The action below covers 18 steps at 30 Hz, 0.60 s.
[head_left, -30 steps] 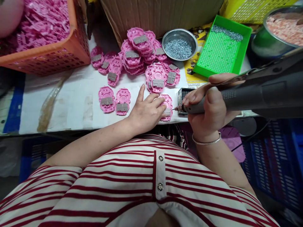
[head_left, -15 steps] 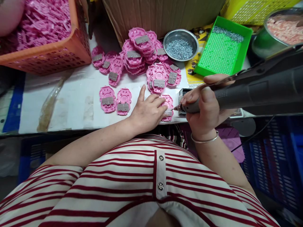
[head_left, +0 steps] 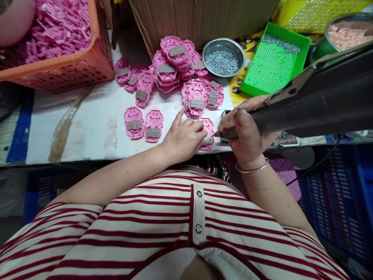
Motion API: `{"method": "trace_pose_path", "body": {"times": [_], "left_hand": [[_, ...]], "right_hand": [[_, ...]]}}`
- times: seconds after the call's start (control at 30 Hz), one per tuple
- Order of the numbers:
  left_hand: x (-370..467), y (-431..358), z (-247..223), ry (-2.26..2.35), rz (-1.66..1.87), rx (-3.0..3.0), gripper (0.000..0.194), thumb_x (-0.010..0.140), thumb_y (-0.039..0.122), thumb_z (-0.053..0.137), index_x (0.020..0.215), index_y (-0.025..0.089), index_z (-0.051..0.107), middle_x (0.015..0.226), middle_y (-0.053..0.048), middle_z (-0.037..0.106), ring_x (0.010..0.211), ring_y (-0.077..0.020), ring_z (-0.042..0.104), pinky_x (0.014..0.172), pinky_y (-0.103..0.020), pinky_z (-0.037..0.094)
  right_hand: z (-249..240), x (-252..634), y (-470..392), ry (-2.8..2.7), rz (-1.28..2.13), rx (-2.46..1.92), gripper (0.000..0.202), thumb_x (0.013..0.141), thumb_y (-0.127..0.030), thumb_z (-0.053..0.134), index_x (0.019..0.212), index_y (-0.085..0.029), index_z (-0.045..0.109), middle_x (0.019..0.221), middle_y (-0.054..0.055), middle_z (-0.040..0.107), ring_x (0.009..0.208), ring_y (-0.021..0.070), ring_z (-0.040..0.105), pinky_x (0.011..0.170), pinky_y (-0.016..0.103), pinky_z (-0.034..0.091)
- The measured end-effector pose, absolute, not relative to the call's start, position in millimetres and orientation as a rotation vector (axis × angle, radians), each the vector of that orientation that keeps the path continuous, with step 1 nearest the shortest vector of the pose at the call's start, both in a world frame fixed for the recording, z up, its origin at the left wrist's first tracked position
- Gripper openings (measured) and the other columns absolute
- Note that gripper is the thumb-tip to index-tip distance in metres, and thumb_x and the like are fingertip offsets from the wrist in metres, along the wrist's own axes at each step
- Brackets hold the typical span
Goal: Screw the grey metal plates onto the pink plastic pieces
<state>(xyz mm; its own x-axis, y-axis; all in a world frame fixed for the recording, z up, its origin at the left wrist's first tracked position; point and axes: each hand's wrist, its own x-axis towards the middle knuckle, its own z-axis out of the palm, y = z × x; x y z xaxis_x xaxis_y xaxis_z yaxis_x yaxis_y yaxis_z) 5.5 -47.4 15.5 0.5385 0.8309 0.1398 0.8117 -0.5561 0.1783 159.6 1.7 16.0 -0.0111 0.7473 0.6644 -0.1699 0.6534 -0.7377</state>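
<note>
My left hand (head_left: pixel 185 139) lies over a pink plastic housing (head_left: pixel 208 126) near the table's front edge, its fingertips resting on the part and its thumb spread away. A grey metal plate sits on that housing, partly hidden by my fingers. From the right, my right hand (head_left: pixel 247 134) is wrapped around a dark power screwdriver (head_left: pixel 294 111). Its tip meets the housing's right side at the plate; the exact contact point is too small to make out. Two similar housings, a left one (head_left: pixel 134 123) and a right one (head_left: pixel 154 125), lie left of my left hand.
Behind my hands are stacked pink housings (head_left: pixel 166 70), a metal bowl of screws (head_left: pixel 223 62) and a green tray (head_left: pixel 269 64) with screws. An orange basket (head_left: pixel 100 50) of pink pieces stands left, a cardboard box (head_left: pixel 204 17) at the back. A small dark box is partly behind my right hand.
The screwdriver's body has tilted and swung slightly, with my right hand shifting a little left. My left hand stays on the same housing. The whole view has shifted slightly.
</note>
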Motion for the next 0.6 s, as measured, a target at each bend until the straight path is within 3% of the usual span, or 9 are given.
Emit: {"method": "trace_pose_path", "body": {"times": [0.13, 0.3, 0.6], "left_hand": [[5.4, -48.1, 15.4, 1.440, 0.299, 2.701, 0.024, 0.095, 0.031, 0.056, 0.107, 0.019, 0.073, 0.104, -0.009, 0.068, 0.096, -0.0255, 0.062, 0.110, -0.059, 0.033], [11.3, -45.1, 13.2, 1.399, 0.312, 2.713, 0.027, 0.096, 0.033, 0.054, 0.107, 0.018, 0.073, 0.103, -0.010, 0.068, 0.094, -0.0258, 0.061, 0.106, -0.054, 0.038], [18.0, -48.2, 9.3, 1.423, 0.418, 2.733, 0.026, 0.095, 0.030, 0.055, 0.111, 0.017, 0.070, 0.102, -0.009, 0.070, 0.090, -0.0253, 0.062, 0.106, -0.055, 0.038]], "right_hand": [[42.4, 168.0, 0.1, -1.302, 0.741, -0.361, 0.021, 0.082, -0.038, 0.068, 0.101, -0.028, 0.065, 0.057, -0.008, 0.056, 0.036, 0.0087, 0.044, 0.033, 0.024, 0.040], [71.9, 186.0, 2.6, -1.136, 0.582, -0.477, 0.008, 0.080, -0.032, 0.067, 0.084, -0.026, 0.069, 0.049, -0.009, 0.046, 0.036, 0.0071, 0.040, 0.037, 0.023, 0.040], [43.9, 210.2, 21.3, -1.240, 0.418, -0.669, 0.022, 0.088, -0.042, 0.062, 0.102, -0.025, 0.057, 0.058, -0.007, 0.046, 0.041, 0.0075, 0.041, 0.044, 0.025, 0.039]]}}
